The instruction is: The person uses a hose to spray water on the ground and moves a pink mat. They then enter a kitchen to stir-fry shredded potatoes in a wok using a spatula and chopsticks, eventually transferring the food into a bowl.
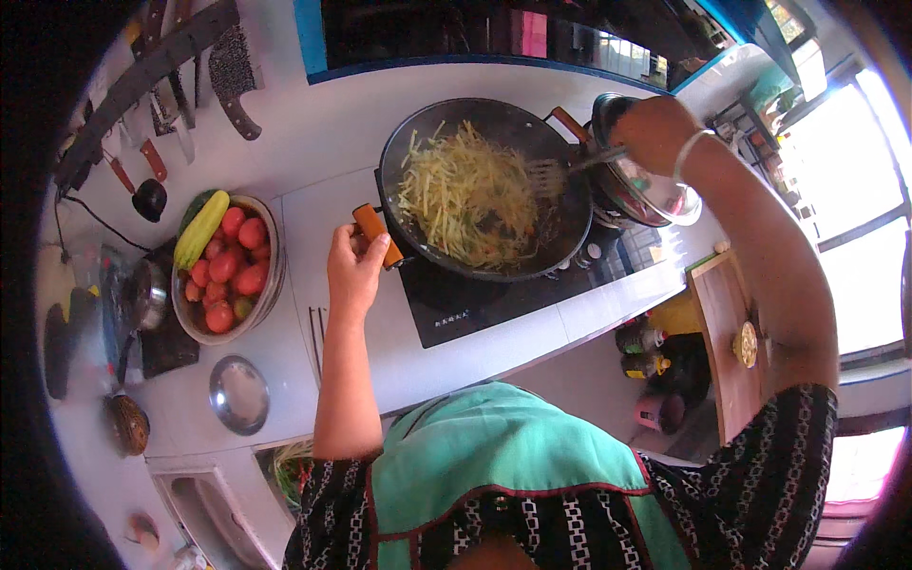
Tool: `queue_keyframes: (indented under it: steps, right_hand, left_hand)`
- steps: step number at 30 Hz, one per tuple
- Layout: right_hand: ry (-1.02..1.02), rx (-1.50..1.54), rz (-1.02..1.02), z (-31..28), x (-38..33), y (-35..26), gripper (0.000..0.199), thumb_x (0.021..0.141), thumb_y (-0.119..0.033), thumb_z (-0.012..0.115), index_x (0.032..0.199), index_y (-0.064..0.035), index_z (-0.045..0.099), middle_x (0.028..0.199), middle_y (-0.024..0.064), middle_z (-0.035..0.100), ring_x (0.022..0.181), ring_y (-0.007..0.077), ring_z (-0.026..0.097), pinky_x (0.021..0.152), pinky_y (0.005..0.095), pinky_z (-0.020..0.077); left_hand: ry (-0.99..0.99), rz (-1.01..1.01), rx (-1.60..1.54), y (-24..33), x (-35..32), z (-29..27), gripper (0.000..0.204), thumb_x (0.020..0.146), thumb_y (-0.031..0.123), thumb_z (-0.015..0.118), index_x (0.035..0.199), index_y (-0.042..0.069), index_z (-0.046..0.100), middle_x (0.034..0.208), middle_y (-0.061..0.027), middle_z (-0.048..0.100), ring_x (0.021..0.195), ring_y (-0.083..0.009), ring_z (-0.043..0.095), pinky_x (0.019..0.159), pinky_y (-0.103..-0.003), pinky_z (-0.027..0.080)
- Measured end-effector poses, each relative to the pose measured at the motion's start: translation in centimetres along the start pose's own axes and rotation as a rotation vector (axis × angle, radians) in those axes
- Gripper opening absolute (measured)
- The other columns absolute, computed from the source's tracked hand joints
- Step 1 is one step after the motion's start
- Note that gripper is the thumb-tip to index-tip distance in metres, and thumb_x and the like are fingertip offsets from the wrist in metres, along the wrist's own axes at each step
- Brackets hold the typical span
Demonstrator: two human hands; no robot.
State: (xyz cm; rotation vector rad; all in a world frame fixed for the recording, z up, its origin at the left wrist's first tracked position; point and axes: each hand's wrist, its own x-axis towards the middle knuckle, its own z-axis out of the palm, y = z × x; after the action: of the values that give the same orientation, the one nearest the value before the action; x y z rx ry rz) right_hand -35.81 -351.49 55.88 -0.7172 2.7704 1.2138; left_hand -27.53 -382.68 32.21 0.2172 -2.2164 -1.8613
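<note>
A dark wok [570, 223] stands tilted toward the right on the black cooktop [442, 309]. Pale shredded vegetable strips [456, 195], probably potato, lie in it, mostly in its left and middle part, with blurred strips near the lower right. My left hand [354, 271] is closed around the wok's orange-brown left handle [372, 230]. Above the wok's right side, my right hand [654, 133] grips the metal shaft of a slotted spatula [547, 178], whose slotted head is inside the wok beside the strips. The grip end is hidden by the hand.
A bowl [193, 330] of tomatoes and a long yellow-green vegetable stands to the left. Closer to me are a metal plate [239, 394] and chopsticks [316, 337]. Knives hang on a wall strip [142, 85]. A shiny pot [665, 195] stands right of the wok.
</note>
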Motion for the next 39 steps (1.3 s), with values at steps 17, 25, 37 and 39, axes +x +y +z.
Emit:
queue_keyframes:
  steps: [17,25,37,39]
  right_hand:
    - [-0.503,-0.179,-0.389,-11.0,10.1,-3.4,0.030,0.064,-0.013,0.067,0.093,-0.0034,0.066,0.069,0.0102,0.064,0.064,0.0215,0.062,0.061,0.0316,0.0493]
    - [-0.710,-0.057,-0.380,-11.5,9.5,-1.8,0.031,0.065,-0.014,0.067,0.094,-0.0014,0.066,0.072,0.0114,0.065,0.065,0.0210,0.063,0.061,0.0308,0.0500]
    - [-0.301,0.776,-0.539,-2.3,2.9,3.1,0.040,0.068,-0.011,0.065,0.106,0.0000,0.060,0.086,0.0158,0.065,0.067,0.0228,0.064,0.071,0.0293,0.0510]
    - [-0.330,0.871,-0.623,0.1,1.2,3.9,0.039,0.069,-0.010,0.063,0.106,0.0000,0.060,0.084,0.0155,0.065,0.068,0.0211,0.064,0.066,0.0275,0.0501]
  left_hand:
    - [0.118,-0.064,0.016,0.6,-1.3,0.3,0.033,0.081,0.021,0.062,0.104,0.000,0.052,0.079,-0.0048,0.059,0.069,-0.0104,0.054,0.063,-0.023,0.044]
    - [0.131,-0.055,-0.065,0.9,-1.6,0.6,0.030,0.082,0.017,0.061,0.105,0.000,0.052,0.082,-0.0048,0.058,0.072,-0.0088,0.053,0.063,-0.022,0.043]
    - [0.120,-0.087,0.043,1.0,-1.5,0.1,0.031,0.081,0.018,0.061,0.104,0.000,0.050,0.080,-0.0042,0.057,0.069,-0.0090,0.052,0.061,-0.023,0.043]
    - [0.098,-0.097,0.018,1.4,-1.2,0.0,0.031,0.081,0.018,0.061,0.104,0.000,0.050,0.081,-0.0047,0.057,0.069,-0.0091,0.052,0.061,-0.023,0.043]
